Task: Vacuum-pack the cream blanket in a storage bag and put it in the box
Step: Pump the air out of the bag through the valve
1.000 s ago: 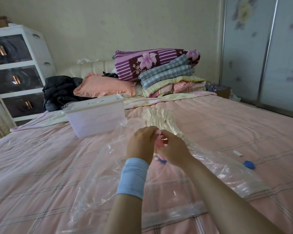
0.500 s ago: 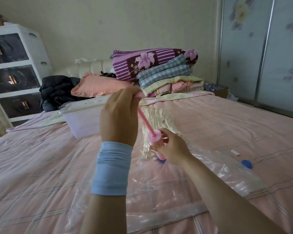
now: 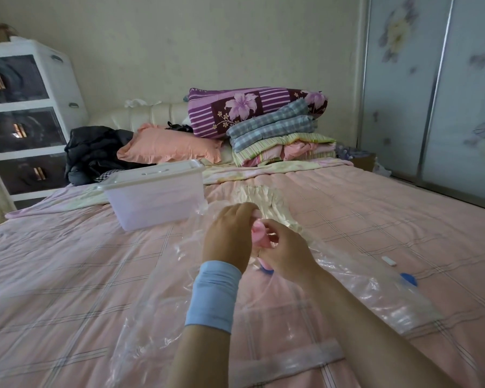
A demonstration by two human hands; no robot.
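A clear plastic storage bag (image 3: 375,292) lies flat on the pink bed. Inside it, at the far end, sits the crumpled cream blanket (image 3: 266,200). A small pink hand pump (image 3: 259,236) stands on the bag's blue valve (image 3: 266,271). My left hand (image 3: 230,236), with a blue wristband, grips the pump's top handle, pushed down. My right hand (image 3: 286,253) holds the pump's barrel just above the valve. The translucent storage box (image 3: 154,197), lid on, stands on the bed to the left of the bag.
A blue cap (image 3: 409,278) and a small white clip (image 3: 389,260) lie on the bed at the right. Folded quilts (image 3: 263,127), a pink pillow (image 3: 168,147) and a dark jacket (image 3: 95,152) are piled at the headboard. A white drawer unit (image 3: 25,113) stands left; sliding wardrobe doors (image 3: 445,93) right.
My left hand pulled the pump handle up, showing the pink rod, then pushed it back down to the barrel. My right hand stayed on the barrel.
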